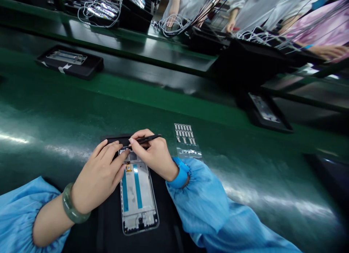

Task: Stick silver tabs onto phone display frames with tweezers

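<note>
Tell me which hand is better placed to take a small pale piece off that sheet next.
Probably the right hand: it is nearer the sheet of small pale pieces and holds a slim black tool. The left hand is farther off, its fingers at the upper end of the phone frame.

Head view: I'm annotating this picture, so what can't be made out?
Head view:
- Upper end of the phone frame: partly covered by left hand and right hand.
- Whether the tip of the black tool touches anything: too small.
- Dark object, right: cut off by picture's edge.
</note>
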The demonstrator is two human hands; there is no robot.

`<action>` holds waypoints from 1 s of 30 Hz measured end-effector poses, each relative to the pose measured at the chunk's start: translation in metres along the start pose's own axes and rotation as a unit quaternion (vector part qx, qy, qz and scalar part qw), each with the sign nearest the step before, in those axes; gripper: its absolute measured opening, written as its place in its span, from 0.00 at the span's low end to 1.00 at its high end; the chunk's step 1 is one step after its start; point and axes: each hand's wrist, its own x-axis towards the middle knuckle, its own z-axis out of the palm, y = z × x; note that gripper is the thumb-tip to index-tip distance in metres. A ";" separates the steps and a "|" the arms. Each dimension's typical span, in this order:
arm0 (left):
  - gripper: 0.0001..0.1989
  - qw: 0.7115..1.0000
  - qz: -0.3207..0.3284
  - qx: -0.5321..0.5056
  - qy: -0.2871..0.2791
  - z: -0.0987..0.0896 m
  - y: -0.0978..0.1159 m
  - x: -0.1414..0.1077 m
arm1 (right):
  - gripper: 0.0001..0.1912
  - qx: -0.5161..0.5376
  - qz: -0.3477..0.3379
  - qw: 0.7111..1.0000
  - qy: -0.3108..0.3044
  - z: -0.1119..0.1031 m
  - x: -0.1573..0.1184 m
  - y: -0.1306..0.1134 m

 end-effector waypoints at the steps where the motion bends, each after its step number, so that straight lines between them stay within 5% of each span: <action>1: 0.17 1.000 0.000 -0.002 0.001 0.000 0.000 0.000 | 0.02 0.003 0.004 1.000 0.000 0.000 0.000 0.000; 17: 0.17 1.000 -0.001 -0.012 0.003 -0.001 0.000 0.000 | 0.03 -0.002 0.010 1.000 0.020 -0.001 -0.002 -0.003; 30: 0.17 1.000 -0.003 -0.008 0.002 -0.001 0.001 0.000 | 0.03 -0.062 -0.062 0.996 0.015 0.000 -0.003 0.001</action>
